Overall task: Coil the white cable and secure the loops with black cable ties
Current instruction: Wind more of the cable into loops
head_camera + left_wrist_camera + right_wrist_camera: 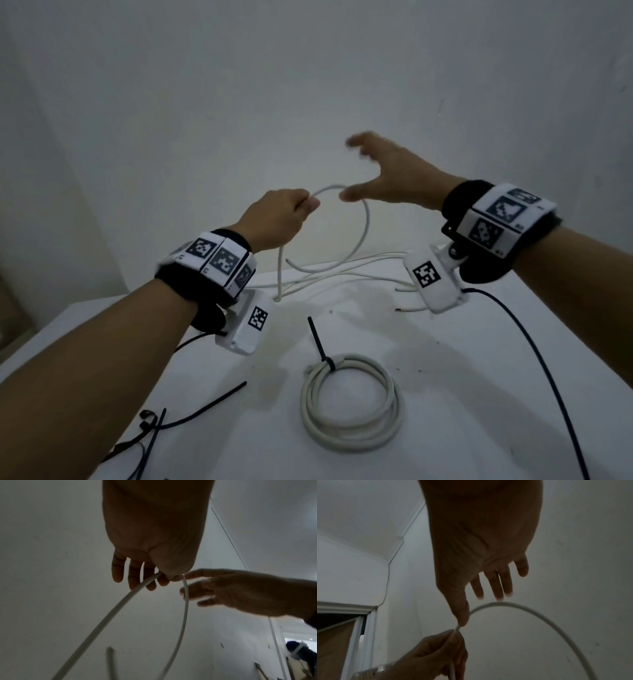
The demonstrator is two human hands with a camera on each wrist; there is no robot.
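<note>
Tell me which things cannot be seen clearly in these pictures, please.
- Right hand: fingers motion-blurred in the head view.
- White cable: its held part is hidden inside the left hand.
- Loose cable ends: partly hidden behind the right wrist camera.
- Black cable ties: cut off by the bottom edge.

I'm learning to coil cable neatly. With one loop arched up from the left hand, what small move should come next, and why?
Probably close the right hand on the white cable where it arches and carry it to the left hand, which pinches the loop; the right hand's fingers are spread and hold nothing.
</note>
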